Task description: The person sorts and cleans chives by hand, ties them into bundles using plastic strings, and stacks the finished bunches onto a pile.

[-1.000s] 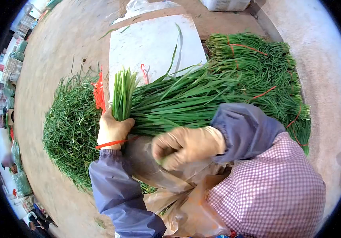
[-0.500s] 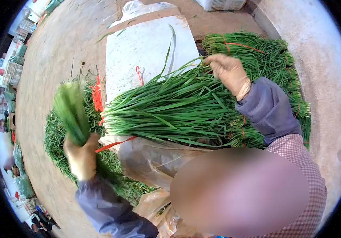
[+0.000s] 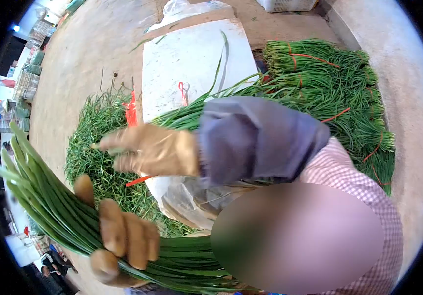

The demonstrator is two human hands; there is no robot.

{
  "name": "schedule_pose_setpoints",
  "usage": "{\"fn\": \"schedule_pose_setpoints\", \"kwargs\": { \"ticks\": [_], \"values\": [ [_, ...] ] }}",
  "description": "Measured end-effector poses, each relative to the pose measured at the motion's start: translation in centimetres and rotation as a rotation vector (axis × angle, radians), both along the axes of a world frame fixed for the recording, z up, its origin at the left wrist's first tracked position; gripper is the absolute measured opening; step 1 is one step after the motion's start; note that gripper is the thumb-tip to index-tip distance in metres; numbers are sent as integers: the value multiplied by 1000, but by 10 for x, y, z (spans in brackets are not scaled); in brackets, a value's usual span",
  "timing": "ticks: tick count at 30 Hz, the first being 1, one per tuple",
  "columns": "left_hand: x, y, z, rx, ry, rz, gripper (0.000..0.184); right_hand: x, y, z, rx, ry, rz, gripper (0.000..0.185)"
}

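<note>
My gloved left hand [image 3: 128, 236] is closed round a bunch of garlic chives [image 3: 56, 201], low at the left. Its pale ends point up and left, and the leaves trail right until the blurred oval covers them. My gloved right hand [image 3: 157, 150] stretches leftward across my body, fingers extended and slightly apart, smeared by motion. A small greenish bit shows by its fingertips; whether it is held is unclear. Beneath that forearm, more chives [image 3: 184, 117] lie on the white board [image 3: 187, 64], mostly covered by the sleeve.
Loose green trimmings [image 3: 93, 128] are heaped left of the board, beside red ties [image 3: 131, 110]. Bundles tied in red [image 3: 329, 83] are stacked at the right along a low wall. A white crate [image 3: 287, 5] stands at the back.
My left hand has brought its chives down and nearer, tilting them leftward. My right hand has left the leaf tips at the right and swung left across the board.
</note>
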State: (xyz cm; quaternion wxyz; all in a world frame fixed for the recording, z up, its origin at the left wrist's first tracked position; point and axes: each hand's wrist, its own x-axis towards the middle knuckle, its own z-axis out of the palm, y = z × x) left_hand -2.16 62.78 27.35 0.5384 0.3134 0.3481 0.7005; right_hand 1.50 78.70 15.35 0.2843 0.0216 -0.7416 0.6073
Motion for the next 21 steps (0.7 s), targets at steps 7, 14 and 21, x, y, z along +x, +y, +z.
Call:
{"fn": "schedule_pose_setpoints", "kwargs": {
  "ticks": [7,14,21],
  "values": [
    [12,-7,-42,-14,163,797,55,44,-27,25,-398,-46,219,83],
    [36,20,-61,-138,158,355,78,103,-32,4,-427,-251,330,85],
    [-5,-31,-99,-429,488,759,44,134,31,42,-320,-590,-239,41]
  ]
}}
